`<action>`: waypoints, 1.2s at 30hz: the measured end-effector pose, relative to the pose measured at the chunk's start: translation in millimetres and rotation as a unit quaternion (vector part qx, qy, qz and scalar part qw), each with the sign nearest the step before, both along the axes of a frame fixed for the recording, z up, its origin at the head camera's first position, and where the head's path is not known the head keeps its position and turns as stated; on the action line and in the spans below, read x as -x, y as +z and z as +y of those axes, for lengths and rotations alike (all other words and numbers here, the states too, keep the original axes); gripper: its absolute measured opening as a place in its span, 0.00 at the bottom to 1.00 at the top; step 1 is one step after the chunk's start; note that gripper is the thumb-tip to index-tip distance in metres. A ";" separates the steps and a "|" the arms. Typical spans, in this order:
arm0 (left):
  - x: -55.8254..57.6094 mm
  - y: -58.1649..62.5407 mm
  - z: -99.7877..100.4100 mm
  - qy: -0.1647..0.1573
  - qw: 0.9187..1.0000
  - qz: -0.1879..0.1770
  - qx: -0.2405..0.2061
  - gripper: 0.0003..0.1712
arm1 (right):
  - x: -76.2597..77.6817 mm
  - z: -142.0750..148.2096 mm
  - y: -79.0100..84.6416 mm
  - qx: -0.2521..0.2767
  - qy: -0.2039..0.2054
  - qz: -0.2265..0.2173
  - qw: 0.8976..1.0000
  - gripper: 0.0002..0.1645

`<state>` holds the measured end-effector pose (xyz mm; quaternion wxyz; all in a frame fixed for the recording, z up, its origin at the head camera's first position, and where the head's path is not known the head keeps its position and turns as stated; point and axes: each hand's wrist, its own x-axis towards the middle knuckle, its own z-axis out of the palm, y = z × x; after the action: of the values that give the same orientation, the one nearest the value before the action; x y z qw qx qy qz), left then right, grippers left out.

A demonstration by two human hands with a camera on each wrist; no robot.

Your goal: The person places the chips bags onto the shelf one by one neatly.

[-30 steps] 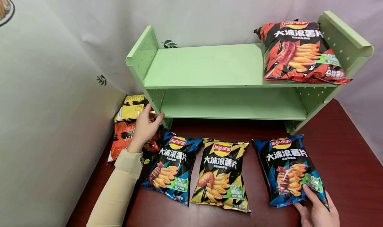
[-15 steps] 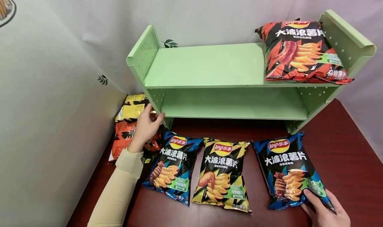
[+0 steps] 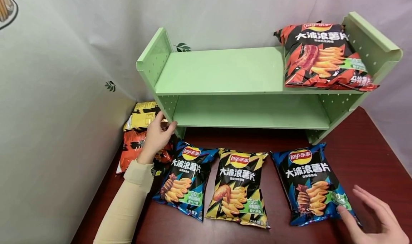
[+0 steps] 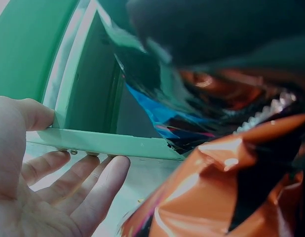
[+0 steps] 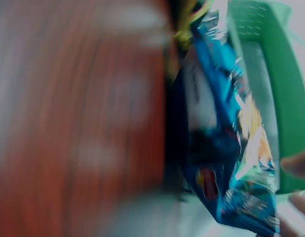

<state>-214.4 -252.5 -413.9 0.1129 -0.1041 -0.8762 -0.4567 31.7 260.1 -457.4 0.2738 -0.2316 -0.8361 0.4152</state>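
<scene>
My left hand (image 3: 159, 133) holds the left side panel of a green two-tier shelf rack (image 3: 222, 70). In the left wrist view, the thumb lies on one face of the panel edge and the fingers on the other. My right hand (image 3: 374, 217) is spread beside the lower right corner of a blue-and-black chip bag (image 3: 310, 181), its thumb at or near the bag's edge. That bag lies face up on the table, slightly tilted. A yellow-and-black chip bag (image 3: 238, 187) and another blue chip bag (image 3: 186, 179) lie to its left.
A red-and-black chip bag (image 3: 323, 58) leans at the right end of the upper shelf. Left of the rack, yellow (image 3: 141, 119) and orange-red (image 3: 130, 144) bags lie by the wall, partly behind the left arm. The table (image 3: 370, 158) is dark red wood.
The right hand has let go of the right blue chip bag and moved right, fingers opening. The bag stays on the table after a slight shift. The left hand has not moved.
</scene>
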 end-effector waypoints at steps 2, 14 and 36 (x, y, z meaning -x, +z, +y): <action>-0.2 0.0 -0.1 0.000 1.000 0.000 -0.001 0.28 | -0.2 2.4 0.6 -0.139 0.073 0.078 0.985 0.27; -0.1 -2.0 -0.3 -0.001 1.000 -0.002 0.003 0.28 | 11.7 13.5 3.2 -0.443 0.393 0.104 0.799 0.44; 0.9 -2.6 -0.7 0.002 1.000 0.006 0.004 0.27 | 32.7 11.6 3.9 -0.503 0.451 0.069 0.734 0.47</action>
<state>-215.3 -253.2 -416.5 0.1192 -0.1056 -0.8774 -0.4526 -1.0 271.7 -453.4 0.1883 0.3733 -0.9081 0.0242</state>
